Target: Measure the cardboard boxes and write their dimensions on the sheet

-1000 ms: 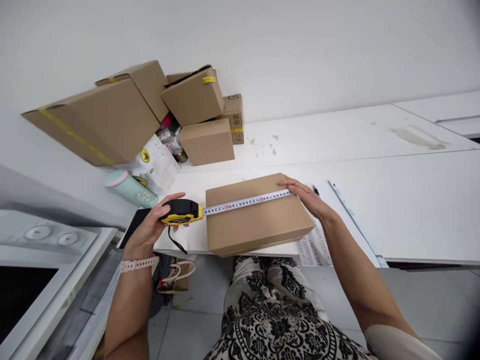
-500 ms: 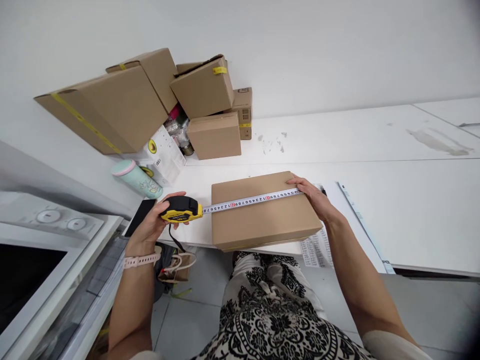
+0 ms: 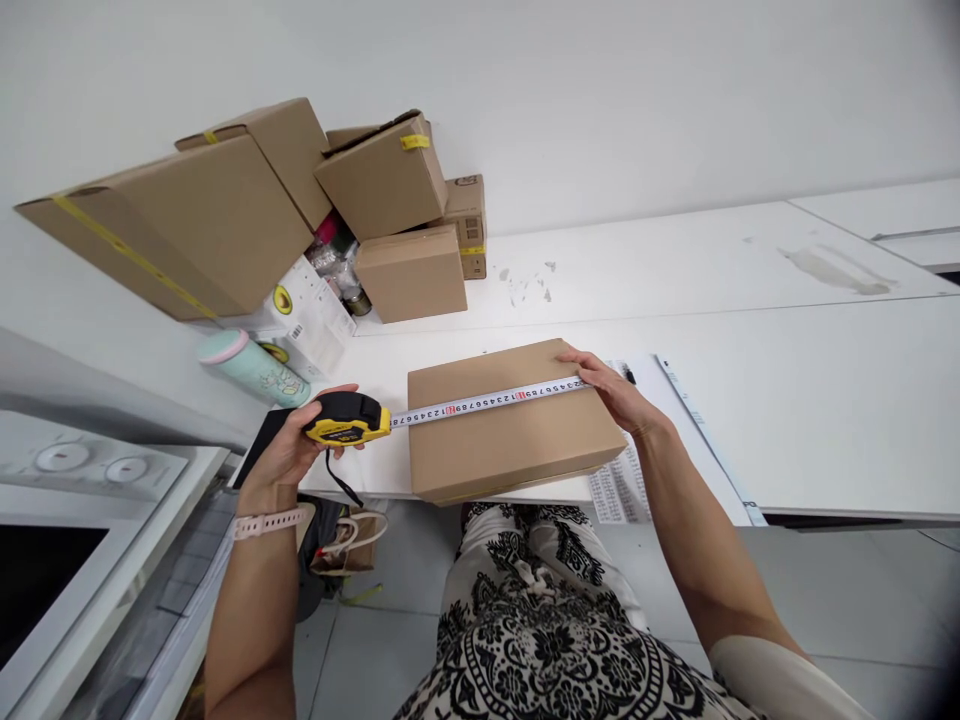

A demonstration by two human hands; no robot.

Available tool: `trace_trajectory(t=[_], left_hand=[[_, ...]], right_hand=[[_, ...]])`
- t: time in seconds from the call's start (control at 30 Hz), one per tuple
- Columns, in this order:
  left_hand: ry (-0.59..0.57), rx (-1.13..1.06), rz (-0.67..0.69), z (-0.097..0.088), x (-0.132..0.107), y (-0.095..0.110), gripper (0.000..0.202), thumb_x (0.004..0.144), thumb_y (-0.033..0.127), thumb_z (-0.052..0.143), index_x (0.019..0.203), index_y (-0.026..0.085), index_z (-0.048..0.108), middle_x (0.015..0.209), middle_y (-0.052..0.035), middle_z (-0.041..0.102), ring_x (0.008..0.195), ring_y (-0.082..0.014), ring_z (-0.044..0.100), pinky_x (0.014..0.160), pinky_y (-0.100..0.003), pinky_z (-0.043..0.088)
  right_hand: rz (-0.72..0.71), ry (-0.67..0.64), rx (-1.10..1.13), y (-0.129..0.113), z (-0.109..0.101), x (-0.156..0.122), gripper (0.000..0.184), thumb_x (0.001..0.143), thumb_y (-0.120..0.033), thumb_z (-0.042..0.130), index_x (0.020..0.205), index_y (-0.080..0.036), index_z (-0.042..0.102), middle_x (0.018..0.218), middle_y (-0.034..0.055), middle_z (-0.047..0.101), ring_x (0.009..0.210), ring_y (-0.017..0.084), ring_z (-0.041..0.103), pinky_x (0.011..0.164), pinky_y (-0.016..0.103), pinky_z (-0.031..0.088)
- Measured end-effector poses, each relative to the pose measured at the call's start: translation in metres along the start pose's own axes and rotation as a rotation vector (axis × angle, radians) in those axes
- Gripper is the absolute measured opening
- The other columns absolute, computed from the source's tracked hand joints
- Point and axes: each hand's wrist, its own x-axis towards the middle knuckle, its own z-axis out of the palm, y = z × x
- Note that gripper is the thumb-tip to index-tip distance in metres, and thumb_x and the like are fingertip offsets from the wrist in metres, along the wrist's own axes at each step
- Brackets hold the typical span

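My left hand is wrapped round a black and yellow tape measure, just left of a closed cardboard box. The white blade is drawn out across the top of the box, its printed numbers facing up. At the right edge of the box, my right hand presses the blade's end against the cardboard; fingers lie on the top near the corner. The hook itself is hidden by the hand. A black wrist strap hangs from the tape measure's case.
Stacked cardboard boxes lean at the back left. Beside them are a mint tumbler and an avocado-printed carton. Papers and a blue-edged sheet lie right of the box. A white appliance with knobs stands at left.
The view has shifted slightly, so everything sits a little further left. Both hands keep their hold, and the blade stays stretched over the box.
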Motion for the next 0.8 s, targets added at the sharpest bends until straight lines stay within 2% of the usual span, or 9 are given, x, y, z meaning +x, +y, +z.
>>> trace_trajectory(t=[0.17, 0.37, 0.63, 0.8], left_hand=[[0.013, 0.009, 0.005, -0.002, 0.001, -0.001, 0.060, 0.077, 0.047, 0.070, 0.125, 0.010, 0.069, 0.090, -0.0145, 0.077, 0.065, -0.0292, 0.073, 0.042, -0.027, 0.049], [-0.006, -0.002, 0.008, 0.000, -0.004, 0.000, 0.062, 0.076, 0.046, 0.072, 0.125, 0.009, 0.067, 0.090, -0.0150, 0.077, 0.065, -0.0291, 0.073, 0.041, -0.027, 0.049], [-0.006, 0.027, 0.019, 0.002, -0.010, -0.002, 0.064, 0.076, 0.049, 0.071, 0.126, 0.009, 0.066, 0.087, -0.0143, 0.077, 0.064, -0.0303, 0.074, 0.041, -0.027, 0.049], [-0.018, 0.049, 0.013, 0.003, -0.014, -0.002, 0.067, 0.076, 0.050, 0.071, 0.129, 0.011, 0.064, 0.090, -0.0144, 0.077, 0.065, -0.0308, 0.074, 0.042, -0.028, 0.048]], right_hand=[[-0.012, -0.006, -0.018, 0.001, -0.001, -0.001, 0.045, 0.085, -0.059, 0.063, 0.124, -0.038, 0.064, 0.167, -0.0064, 0.029, 0.142, 0.034, 0.044, 0.110, 0.051, 0.045], [-0.008, 0.018, -0.074, 0.001, -0.001, -0.002, 0.045, 0.086, -0.063, 0.060, 0.125, -0.040, 0.063, 0.166, -0.0074, 0.031, 0.140, 0.034, 0.046, 0.108, 0.053, 0.047], [0.000, 0.031, -0.065, 0.001, -0.001, -0.001, 0.046, 0.086, -0.060, 0.060, 0.126, -0.037, 0.064, 0.166, -0.0042, 0.032, 0.137, 0.036, 0.048, 0.107, 0.055, 0.048], [0.003, 0.017, -0.007, 0.002, -0.002, -0.001, 0.040, 0.087, -0.056, 0.063, 0.123, -0.039, 0.065, 0.166, -0.0066, 0.032, 0.139, 0.035, 0.047, 0.109, 0.054, 0.046]])
